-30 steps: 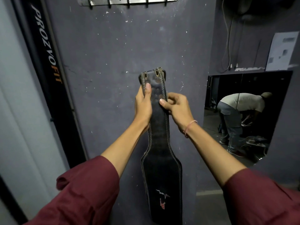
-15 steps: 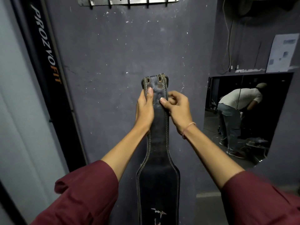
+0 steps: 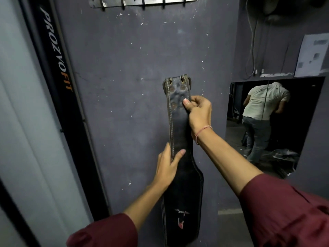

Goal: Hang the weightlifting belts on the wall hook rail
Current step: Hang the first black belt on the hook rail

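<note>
A black leather weightlifting belt (image 3: 179,132) with pale stitching hangs upright in front of the dark grey wall, buckle end up. My right hand (image 3: 198,113) pinches the narrow strap near the top, thumb on the rivets. My left hand (image 3: 169,164) holds the strap lower down, where it widens, thumb across its front. The metal hook rail (image 3: 142,1) is fixed to the wall far above the belt, at the top edge of the view, with several bare hooks.
A black panel (image 3: 58,68) lettered PROZVOFIT runs down the left beside a pale wall. To the right, a mirror (image 3: 302,97) shows a person bending over gym gear. Cables (image 3: 252,50) and a paper sheet (image 3: 311,56) hang above it.
My left hand has slid down the belt from the top to the widening part. The right hand stays near the buckle end.
</note>
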The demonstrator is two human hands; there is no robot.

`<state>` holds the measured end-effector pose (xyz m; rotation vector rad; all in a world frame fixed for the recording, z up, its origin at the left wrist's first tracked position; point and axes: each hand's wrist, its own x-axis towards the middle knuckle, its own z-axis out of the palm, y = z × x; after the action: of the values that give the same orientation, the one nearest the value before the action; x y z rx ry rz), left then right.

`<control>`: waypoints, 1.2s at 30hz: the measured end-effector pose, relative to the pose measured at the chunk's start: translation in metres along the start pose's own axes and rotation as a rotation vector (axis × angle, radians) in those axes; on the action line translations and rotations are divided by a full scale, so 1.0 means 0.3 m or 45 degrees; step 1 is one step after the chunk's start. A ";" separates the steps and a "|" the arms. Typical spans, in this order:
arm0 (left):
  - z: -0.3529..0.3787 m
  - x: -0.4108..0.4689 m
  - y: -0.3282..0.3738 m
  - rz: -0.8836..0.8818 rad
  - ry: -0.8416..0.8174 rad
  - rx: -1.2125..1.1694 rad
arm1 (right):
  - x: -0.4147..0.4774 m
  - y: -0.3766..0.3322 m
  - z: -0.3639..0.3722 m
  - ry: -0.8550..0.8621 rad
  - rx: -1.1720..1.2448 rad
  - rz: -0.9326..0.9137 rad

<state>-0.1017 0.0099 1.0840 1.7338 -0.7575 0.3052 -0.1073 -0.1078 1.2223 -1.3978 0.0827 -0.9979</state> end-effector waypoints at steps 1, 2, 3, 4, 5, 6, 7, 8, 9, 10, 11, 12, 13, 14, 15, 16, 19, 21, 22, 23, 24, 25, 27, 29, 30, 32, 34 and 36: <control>-0.002 0.003 0.020 -0.011 -0.028 -0.034 | -0.011 0.005 -0.002 0.003 -0.009 -0.016; -0.006 0.011 0.043 -0.038 -0.026 -0.036 | -0.019 0.005 -0.004 0.002 -0.010 -0.033; -0.004 0.016 0.065 -0.088 -0.029 -0.031 | -0.022 0.010 -0.005 -0.009 -0.003 -0.046; -0.001 0.021 0.087 -0.167 -0.008 -0.042 | -0.029 0.007 -0.007 -0.026 0.004 -0.060; 0.002 0.029 0.108 -0.218 0.022 -0.076 | -0.031 0.005 -0.009 -0.037 0.002 -0.069; 0.002 0.046 0.125 -0.208 0.060 -0.110 | -0.033 0.001 -0.013 -0.036 -0.005 -0.079; 0.002 0.063 0.141 -0.157 0.086 -0.148 | -0.037 0.002 -0.020 -0.027 -0.014 -0.090; 0.001 0.079 0.159 -0.098 0.110 -0.183 | -0.044 0.005 -0.027 -0.017 -0.033 -0.092; -0.006 0.101 0.187 -0.036 0.154 -0.221 | -0.052 0.007 -0.034 -0.021 -0.041 -0.097; -0.015 0.133 0.227 -0.006 0.223 -0.257 | -0.064 0.009 -0.040 -0.041 -0.041 -0.093; -0.025 0.180 0.258 -0.025 0.277 -0.275 | -0.080 0.014 -0.046 -0.078 -0.026 -0.091; -0.035 0.229 0.278 -0.063 0.313 -0.271 | -0.095 0.019 -0.050 -0.108 -0.026 -0.092; -0.049 0.281 0.291 -0.105 0.323 -0.257 | -0.105 0.026 -0.054 -0.116 -0.028 -0.101; -0.061 0.318 0.305 -0.152 0.305 -0.273 | -0.115 0.028 -0.059 -0.115 -0.038 -0.107; -0.070 0.337 0.320 -0.190 0.289 -0.333 | -0.119 0.034 -0.065 -0.122 -0.039 -0.105; -0.077 0.355 0.328 -0.221 0.281 -0.398 | -0.127 0.037 -0.071 -0.142 -0.034 -0.103; -0.090 0.382 0.359 -0.258 0.319 -0.624 | -0.146 0.047 -0.086 -0.235 -0.024 -0.096; -0.082 0.386 0.365 -0.234 0.376 -0.662 | -0.159 0.050 -0.092 -0.287 -0.023 -0.103; -0.076 0.379 0.361 -0.222 0.420 -0.631 | -0.163 0.048 -0.091 -0.309 -0.039 -0.112; -0.071 0.369 0.352 -0.207 0.463 -0.587 | -0.164 0.045 -0.089 -0.330 -0.066 -0.131; -0.064 0.360 0.345 -0.174 0.503 -0.542 | -0.163 0.038 -0.085 -0.343 -0.118 -0.157; -0.061 0.347 0.347 -0.132 0.542 -0.508 | -0.162 0.028 -0.081 -0.350 -0.180 -0.184; -0.058 0.331 0.357 -0.065 0.590 -0.491 | -0.151 0.015 -0.069 -0.341 -0.301 -0.234; -0.064 0.322 0.366 -0.020 0.582 -0.506 | -0.144 0.008 -0.053 -0.300 -0.375 -0.306; -0.068 0.319 0.370 -0.003 0.569 -0.520 | -0.143 0.005 -0.044 -0.273 -0.407 -0.347; -0.078 0.326 0.373 0.013 0.560 -0.521 | -0.145 -0.003 -0.024 -0.215 -0.423 -0.417; -0.095 0.335 0.369 0.036 0.539 -0.559 | -0.143 -0.015 0.001 -0.141 -0.378 -0.472; -0.120 0.342 0.357 0.027 0.488 -0.581 | -0.138 -0.030 0.033 -0.062 -0.364 -0.486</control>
<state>-0.0850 -0.0042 1.2351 1.1914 -0.5142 0.4276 -0.1315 -0.0731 1.2117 -1.7399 -0.0852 -1.3029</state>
